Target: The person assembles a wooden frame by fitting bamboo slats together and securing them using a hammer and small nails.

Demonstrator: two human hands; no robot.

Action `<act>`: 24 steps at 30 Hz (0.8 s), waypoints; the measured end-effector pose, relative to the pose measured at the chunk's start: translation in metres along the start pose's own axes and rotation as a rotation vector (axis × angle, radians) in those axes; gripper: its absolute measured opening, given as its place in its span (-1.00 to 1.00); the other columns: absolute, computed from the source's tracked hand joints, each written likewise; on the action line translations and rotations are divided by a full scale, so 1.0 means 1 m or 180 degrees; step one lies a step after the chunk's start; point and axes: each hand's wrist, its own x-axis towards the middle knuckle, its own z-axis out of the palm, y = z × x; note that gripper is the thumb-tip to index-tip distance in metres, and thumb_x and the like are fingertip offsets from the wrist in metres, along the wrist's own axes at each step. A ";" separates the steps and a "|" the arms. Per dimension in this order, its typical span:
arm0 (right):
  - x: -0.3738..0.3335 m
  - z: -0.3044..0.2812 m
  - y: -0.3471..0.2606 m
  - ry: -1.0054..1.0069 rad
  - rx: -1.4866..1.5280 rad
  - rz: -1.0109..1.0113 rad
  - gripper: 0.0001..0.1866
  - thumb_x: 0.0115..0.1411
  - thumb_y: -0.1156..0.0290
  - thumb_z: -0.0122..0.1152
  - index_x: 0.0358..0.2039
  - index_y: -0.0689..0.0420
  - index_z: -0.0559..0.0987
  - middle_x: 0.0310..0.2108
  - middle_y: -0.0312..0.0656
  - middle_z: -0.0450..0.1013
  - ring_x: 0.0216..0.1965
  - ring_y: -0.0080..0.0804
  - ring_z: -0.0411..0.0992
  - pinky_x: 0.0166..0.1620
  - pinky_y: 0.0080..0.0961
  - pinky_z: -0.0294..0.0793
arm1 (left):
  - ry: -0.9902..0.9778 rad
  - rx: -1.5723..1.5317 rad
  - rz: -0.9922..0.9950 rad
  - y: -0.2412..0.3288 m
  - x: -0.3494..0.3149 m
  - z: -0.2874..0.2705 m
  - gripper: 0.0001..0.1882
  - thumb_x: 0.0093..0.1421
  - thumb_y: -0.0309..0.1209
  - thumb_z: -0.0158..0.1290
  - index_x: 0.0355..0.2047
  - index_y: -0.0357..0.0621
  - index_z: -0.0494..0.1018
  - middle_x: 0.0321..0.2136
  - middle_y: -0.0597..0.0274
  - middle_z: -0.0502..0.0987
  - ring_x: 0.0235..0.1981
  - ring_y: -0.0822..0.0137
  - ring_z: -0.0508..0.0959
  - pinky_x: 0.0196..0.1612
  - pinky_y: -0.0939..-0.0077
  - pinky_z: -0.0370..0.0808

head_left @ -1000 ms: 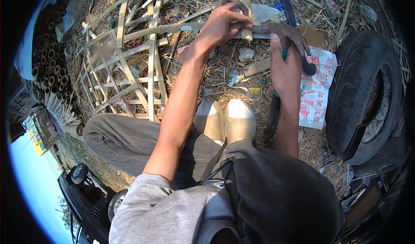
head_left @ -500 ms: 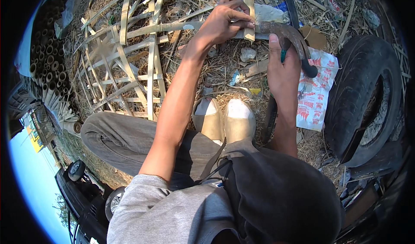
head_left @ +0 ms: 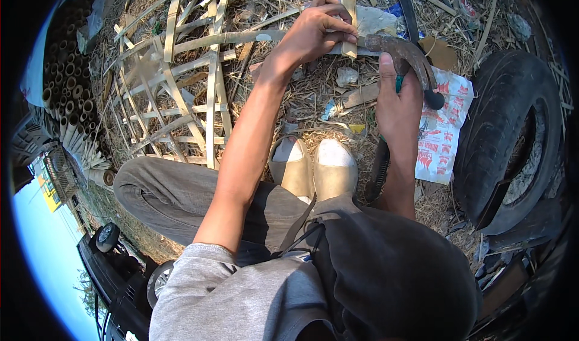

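Note:
My right hand (head_left: 399, 102) is wrapped around a claw hammer (head_left: 401, 48), thumb up along it. The rusty hammer head lies sideways, its striking end close to my left fingertips, and the dark handle runs back under my right forearm. With fingertips pinched together, my left hand (head_left: 316, 30) is at a pale upright bamboo strip (head_left: 348, 15). Whatever sits in that pinch is too small to make out. Below the strip, a long bamboo pole (head_left: 235, 37) passes crosswise, partly hidden by my left hand. It belongs to a woven bamboo lattice (head_left: 187, 99) on the left.
An old tyre (head_left: 512, 142) stands at the right, beside a red-and-white printed sack (head_left: 443, 127). A pale stone (head_left: 377, 21) lies behind the strip. Straw and scraps litter the ground around my shoes (head_left: 335, 172). Cut bamboo poles (head_left: 72, 93) are stacked far left.
My right hand and the hammer have shifted slightly to the right and nearer me. The left hand keeps its pinch at the strip, almost unmoved.

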 end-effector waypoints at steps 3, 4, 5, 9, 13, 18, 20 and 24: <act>0.001 -0.002 -0.003 -0.0009 0.0034 -0.0032 -0.56 0.47 0.13 0.02 0.04 0.30 0.54 -0.07 0.21 0.52 -0.07 0.15 0.49 0.07 -0.10 0.39 | -0.0007 0.0018 0.0073 -0.002 0.001 0.003 -0.78 -0.01 -0.47 0.37 -0.29 0.01 0.75 -0.35 0.33 0.64 -0.05 0.25 0.50 0.00 0.31 0.53; 0.001 -0.001 -0.003 -0.0019 0.0024 -0.0033 -0.56 0.47 0.13 0.02 0.04 0.30 0.54 -0.07 0.21 0.52 -0.07 0.15 0.49 0.07 -0.10 0.39 | -0.0009 0.0046 0.0115 -0.002 0.001 0.003 -0.78 -0.02 -0.48 0.37 -0.30 0.00 0.74 -0.37 0.32 0.64 -0.06 0.23 0.51 -0.01 0.31 0.53; 0.002 0.003 -0.004 0.0081 0.0017 -0.0189 -0.56 0.46 0.14 0.03 0.04 0.30 0.54 -0.08 0.21 0.52 -0.08 0.14 0.49 0.06 -0.10 0.39 | 0.0001 0.0041 0.0106 -0.002 0.001 0.004 -0.78 -0.02 -0.48 0.37 -0.30 0.00 0.74 -0.37 0.32 0.64 -0.06 0.23 0.51 -0.01 0.31 0.53; 0.007 0.017 0.007 0.0133 -0.0425 -0.0697 -0.56 0.46 0.16 0.05 0.02 0.33 0.54 -0.13 0.16 0.53 -0.12 0.06 0.50 0.02 -0.10 0.41 | 0.0031 -0.0053 0.0074 -0.001 0.000 0.002 -0.79 -0.01 -0.49 0.36 -0.30 -0.03 0.74 -0.37 0.31 0.63 -0.07 0.22 0.51 -0.02 0.31 0.52; -0.005 -0.001 -0.023 0.0179 0.0012 -0.0201 -0.60 0.46 0.20 0.04 0.00 0.34 0.54 -0.19 0.12 0.54 -0.21 -0.04 0.51 -0.05 -0.16 0.44 | 0.0126 -0.0034 0.0151 -0.001 0.001 0.005 -0.79 -0.01 -0.50 0.36 -0.30 -0.06 0.73 -0.39 0.31 0.63 -0.09 0.23 0.51 -0.03 0.32 0.52; 0.006 0.023 -0.001 0.0300 -0.0099 -0.0744 -0.60 0.47 0.20 0.04 -0.02 0.34 0.56 -0.23 0.13 0.54 -0.23 -0.04 0.52 -0.07 -0.14 0.45 | 0.0038 -0.0053 0.0022 -0.005 -0.004 0.000 -0.79 -0.01 -0.51 0.36 -0.30 -0.06 0.73 -0.39 0.31 0.64 -0.14 0.25 0.51 -0.05 0.35 0.52; 0.010 0.018 0.008 0.0196 -0.0358 -0.0743 -0.59 0.47 0.19 0.04 -0.03 0.34 0.57 -0.24 0.14 0.54 -0.22 -0.04 0.53 -0.06 -0.14 0.45 | 0.0001 -0.0105 0.0009 -0.005 -0.001 0.002 -0.79 -0.01 -0.51 0.35 -0.30 -0.06 0.73 -0.39 0.31 0.64 -0.15 0.25 0.51 -0.06 0.35 0.51; 0.003 -0.004 -0.007 0.0023 -0.0053 0.0123 -0.52 0.45 0.07 0.08 0.04 0.28 0.54 -0.13 0.02 0.56 -0.13 -0.19 0.48 0.05 -0.27 0.41 | 0.0075 -0.0086 0.0178 0.000 0.001 0.003 -0.80 0.00 -0.50 0.36 -0.30 -0.06 0.74 -0.37 0.31 0.64 -0.20 0.26 0.50 -0.10 0.35 0.51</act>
